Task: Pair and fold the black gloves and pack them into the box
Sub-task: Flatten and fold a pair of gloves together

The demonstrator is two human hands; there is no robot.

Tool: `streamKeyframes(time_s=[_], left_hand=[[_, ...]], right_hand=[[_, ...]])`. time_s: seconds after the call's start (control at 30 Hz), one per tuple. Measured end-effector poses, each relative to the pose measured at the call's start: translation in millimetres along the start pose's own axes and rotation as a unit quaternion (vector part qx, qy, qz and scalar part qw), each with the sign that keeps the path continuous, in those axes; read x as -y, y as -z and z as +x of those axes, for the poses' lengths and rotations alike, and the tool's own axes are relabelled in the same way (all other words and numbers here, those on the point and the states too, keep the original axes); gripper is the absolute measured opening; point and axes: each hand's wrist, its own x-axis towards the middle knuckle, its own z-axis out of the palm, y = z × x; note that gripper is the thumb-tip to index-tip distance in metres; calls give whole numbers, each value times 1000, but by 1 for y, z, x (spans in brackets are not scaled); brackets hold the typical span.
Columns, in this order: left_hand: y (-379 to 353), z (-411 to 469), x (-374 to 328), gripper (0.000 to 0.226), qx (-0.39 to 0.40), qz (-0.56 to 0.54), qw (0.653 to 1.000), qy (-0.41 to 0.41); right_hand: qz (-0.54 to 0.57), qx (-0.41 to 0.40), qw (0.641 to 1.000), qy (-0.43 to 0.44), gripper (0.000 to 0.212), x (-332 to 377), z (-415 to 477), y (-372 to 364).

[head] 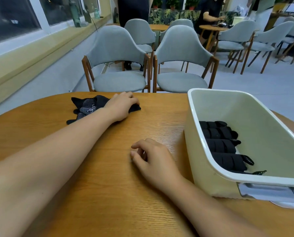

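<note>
Loose black gloves with white dotted palms lie in a small heap at the far left of the wooden table. My left hand reaches across and rests on the heap's right end, fingers curled over the cloth. My right hand lies on the table near the middle, fingers loosely bent, holding nothing. To the right stands a cream plastic box. Several folded black glove bundles lie in a row along its bottom left side.
Two grey upholstered chairs with wooden legs stand just past the far table edge. More chairs and round tables fill the room behind, where people stand and sit. A window ledge with bottles runs along the left wall.
</note>
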Motion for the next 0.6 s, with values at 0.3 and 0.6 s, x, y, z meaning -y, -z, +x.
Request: streamKeyframes(time_s=[0.3, 0.6], left_hand=[[8, 5, -5, 34, -16, 51, 998, -38], [23, -10, 8, 25, -72, 34, 997, -21]], right_hand=[[6, 1, 1000, 1, 19, 0, 0, -2], [3, 1, 1000, 8, 18, -2, 0, -3]])
